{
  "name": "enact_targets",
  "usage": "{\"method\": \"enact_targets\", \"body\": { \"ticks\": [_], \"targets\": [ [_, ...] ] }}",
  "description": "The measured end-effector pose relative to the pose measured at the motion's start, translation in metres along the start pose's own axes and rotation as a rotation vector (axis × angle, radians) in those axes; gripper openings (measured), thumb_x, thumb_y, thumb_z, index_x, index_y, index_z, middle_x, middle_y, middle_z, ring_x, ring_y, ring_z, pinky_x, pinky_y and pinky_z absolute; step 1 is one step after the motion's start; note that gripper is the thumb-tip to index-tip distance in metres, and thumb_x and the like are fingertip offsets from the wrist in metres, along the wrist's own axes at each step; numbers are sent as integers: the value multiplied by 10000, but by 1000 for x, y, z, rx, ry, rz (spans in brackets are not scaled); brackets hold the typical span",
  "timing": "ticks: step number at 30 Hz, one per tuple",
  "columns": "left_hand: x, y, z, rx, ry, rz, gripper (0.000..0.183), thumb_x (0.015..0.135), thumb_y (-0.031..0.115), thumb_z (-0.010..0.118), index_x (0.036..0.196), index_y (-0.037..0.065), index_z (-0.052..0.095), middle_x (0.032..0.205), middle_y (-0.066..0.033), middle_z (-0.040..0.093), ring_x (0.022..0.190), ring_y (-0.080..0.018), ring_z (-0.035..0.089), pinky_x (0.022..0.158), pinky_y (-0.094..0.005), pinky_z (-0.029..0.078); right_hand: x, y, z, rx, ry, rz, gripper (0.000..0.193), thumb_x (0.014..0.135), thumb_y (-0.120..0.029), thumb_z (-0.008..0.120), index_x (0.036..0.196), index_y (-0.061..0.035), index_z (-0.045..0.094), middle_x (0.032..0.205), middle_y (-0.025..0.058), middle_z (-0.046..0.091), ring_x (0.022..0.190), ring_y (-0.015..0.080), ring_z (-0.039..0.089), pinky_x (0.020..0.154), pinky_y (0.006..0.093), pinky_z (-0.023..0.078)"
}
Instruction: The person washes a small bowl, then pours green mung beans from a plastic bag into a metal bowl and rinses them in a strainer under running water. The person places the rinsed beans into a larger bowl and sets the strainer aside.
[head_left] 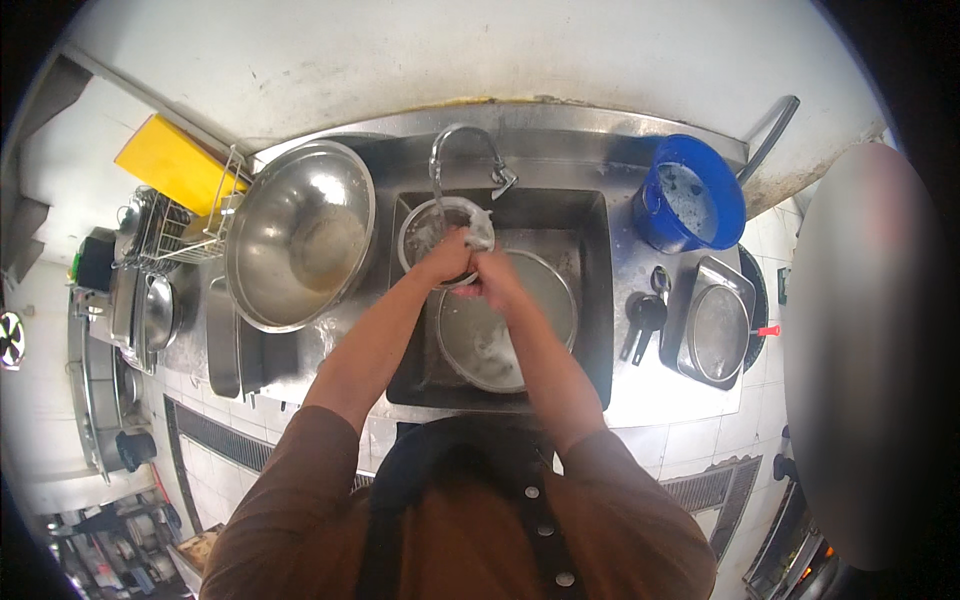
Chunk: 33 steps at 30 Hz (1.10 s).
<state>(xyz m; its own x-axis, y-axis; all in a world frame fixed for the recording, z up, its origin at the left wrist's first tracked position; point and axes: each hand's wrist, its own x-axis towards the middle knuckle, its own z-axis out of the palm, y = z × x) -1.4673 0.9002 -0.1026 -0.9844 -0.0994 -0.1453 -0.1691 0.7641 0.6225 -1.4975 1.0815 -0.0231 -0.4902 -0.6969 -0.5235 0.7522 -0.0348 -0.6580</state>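
Water runs from the curved faucet [440, 160] into a small round metal bowl [408, 243] in the far left part of the sink [598, 300]. My left hand [450, 258] reaches over the bowl's near side, closed, its fingertips hidden. Close against it, my right hand [490, 279] is curled at the near right rim and seems to grip it. White suds [481, 229] cling to the bowl's right side. Below my hands, a larger round metal basin [545, 315] holds cloudy, foamy water in the sink.
A large steel bowl [300, 240] leans left of the sink, near a wire rack [195, 245] and a yellow board [175, 160]. To the right are a blue bucket [690, 195] of soapy water, a black-handled utensil [647, 315] and a rectangular metal pan [715, 320].
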Motion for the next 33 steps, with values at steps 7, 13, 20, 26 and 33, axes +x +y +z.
{"method": "enact_targets", "body": {
  "ticks": [7, 13, 20, 26, 33],
  "targets": [
    [-35, 44, -38, 871, -189, 327, 463, 933, 325, 627, 1282, 29, 701, 1430, -233, 557, 1402, -405, 481, 1169, -534, 390, 1, 11, -76, -62, 101, 27, 770, 840, 11, 589, 1551, -117, 322, 1165, 140, 588, 888, 304, 692, 676, 497, 688],
    [-4, 30, 23, 525, -4, 98, 421, 1003, 342, 579, 1212, -8, 684, 1474, -230, 508, 1412, -416, 457, 1172, -529, 390, 10, 11, -42, 86, -11, 38, 660, 847, 25, 569, 1468, -61, 365, 1075, 155, 588, 756, 303, 687, 617, 464, 691],
    [-21, 82, -23, 594, -650, 185, 493, 956, 320, 612, 1276, -53, 645, 1493, -257, 504, 1415, -422, 490, 1149, -520, 418, -7, 4, -79, 77, 103, 31, 613, 859, 15, 554, 1433, -77, 360, 1072, 148, 561, 784, 293, 683, 574, 441, 685],
    [11, 20, 25, 457, 22, 111, 584, 937, 300, 641, 1413, -26, 551, 1493, -250, 530, 1336, -420, 561, 1153, -513, 421, 12, 17, -57, 83, 37, -75, 709, 858, 4, 569, 1517, -109, 334, 1194, 140, 566, 877, 276, 661, 650, 454, 692],
    [-19, 76, 3, -196, -401, 28, 438, 980, 288, 666, 1350, 69, 584, 1295, -225, 651, 1236, -403, 604, 1079, -463, 457, -8, 3, -87, -44, 71, -114, 705, 851, -22, 602, 1516, -101, 380, 1140, 112, 592, 884, 242, 661, 631, 426, 690]
  ]
}}
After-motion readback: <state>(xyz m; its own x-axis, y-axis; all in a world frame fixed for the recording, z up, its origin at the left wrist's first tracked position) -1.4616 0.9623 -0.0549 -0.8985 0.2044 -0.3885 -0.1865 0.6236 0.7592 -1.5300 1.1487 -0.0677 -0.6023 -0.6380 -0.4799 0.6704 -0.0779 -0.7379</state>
